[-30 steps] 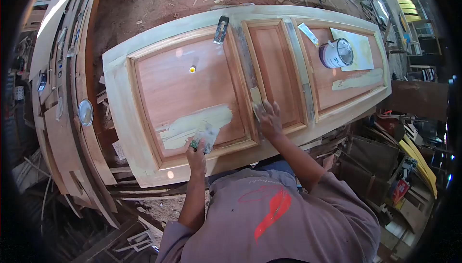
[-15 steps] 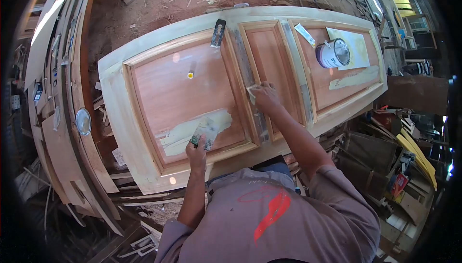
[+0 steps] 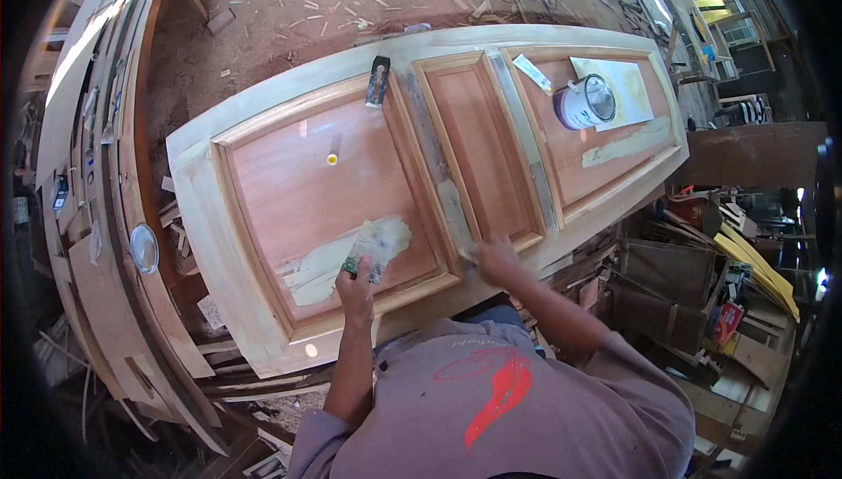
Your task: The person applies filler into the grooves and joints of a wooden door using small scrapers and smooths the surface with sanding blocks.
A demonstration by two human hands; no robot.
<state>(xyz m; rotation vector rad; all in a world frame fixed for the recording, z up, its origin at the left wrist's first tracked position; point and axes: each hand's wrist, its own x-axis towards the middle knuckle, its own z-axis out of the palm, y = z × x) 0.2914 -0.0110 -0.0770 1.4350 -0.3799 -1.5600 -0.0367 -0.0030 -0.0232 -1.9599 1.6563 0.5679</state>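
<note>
Left hand [image 3: 354, 287] pinches a smeared plate [image 3: 372, 246] over 7 o'clock on the door [image 3: 285, 185], probably to keep it handy, while the right hand [image 3: 497, 262] at 5 o'clock's too blurry to tell its grip tbh.

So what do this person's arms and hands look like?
The left hand looks bare, no glove; the right hand seems bare too, but is blurred. Bare forearms emerge from loose greyish-purple sleeves, part of a shirt with a red print.
</note>
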